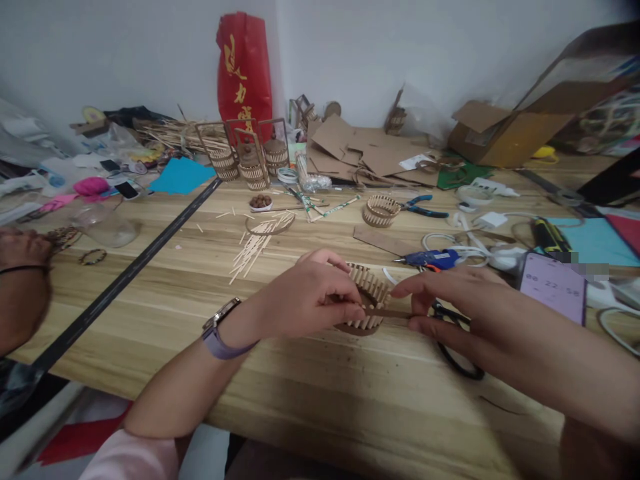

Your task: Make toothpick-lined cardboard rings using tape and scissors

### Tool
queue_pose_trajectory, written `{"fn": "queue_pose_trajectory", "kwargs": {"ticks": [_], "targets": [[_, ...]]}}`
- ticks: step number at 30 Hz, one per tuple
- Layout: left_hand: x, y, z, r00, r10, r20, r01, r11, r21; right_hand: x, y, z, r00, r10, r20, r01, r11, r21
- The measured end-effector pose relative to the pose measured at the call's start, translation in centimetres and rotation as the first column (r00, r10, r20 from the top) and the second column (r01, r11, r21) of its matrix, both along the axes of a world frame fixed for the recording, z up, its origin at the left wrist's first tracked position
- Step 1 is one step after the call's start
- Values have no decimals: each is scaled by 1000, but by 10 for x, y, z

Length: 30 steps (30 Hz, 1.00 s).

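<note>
A small round basket (373,287) of upright wooden sticks rests on the table in front of me. My left hand (320,293), with a watch on the wrist, closes around the basket's left side, thumb and fingers at its rim. A thin brown strip (393,313) runs from the left fingertips across the basket's near side to my right hand (440,307). The right thumb and a finger pinch the strip's right end, while the index finger reaches towards the rim. Beneath the right hand lie black-handled scissors (463,363), partly hidden.
A blue glue gun (430,259), a phone (553,287) and cables lie right. Another round basket (381,211) and blue-handled pliers (425,207) stand behind. Loose sticks (257,247) lie ahead; a black strip (135,267) crosses the table left. Another person's hand (23,247) rests far left.
</note>
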<state>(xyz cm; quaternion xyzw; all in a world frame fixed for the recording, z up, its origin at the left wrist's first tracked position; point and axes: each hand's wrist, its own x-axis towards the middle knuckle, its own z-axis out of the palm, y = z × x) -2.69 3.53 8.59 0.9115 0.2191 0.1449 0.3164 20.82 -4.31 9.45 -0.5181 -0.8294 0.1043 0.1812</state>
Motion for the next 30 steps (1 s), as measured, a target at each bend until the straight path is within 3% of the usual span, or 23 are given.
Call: {"fn": "queue_pose_trajectory", "kwargs": {"ticks": [15, 21, 30], "targets": [[-2, 5, 4, 979, -202, 33, 203, 979, -33, -4, 5, -4, 995, 89, -41, -91, 995, -49], [-1, 4, -1, 993, -104, -56, 107, 993, 54, -14, 2, 0, 998, 64, 27, -62, 995, -78], [16, -16, -14, 996, -38, -81, 51, 985, 165, -26, -1, -11, 1000, -7, 30, 12, 989, -145]]}}
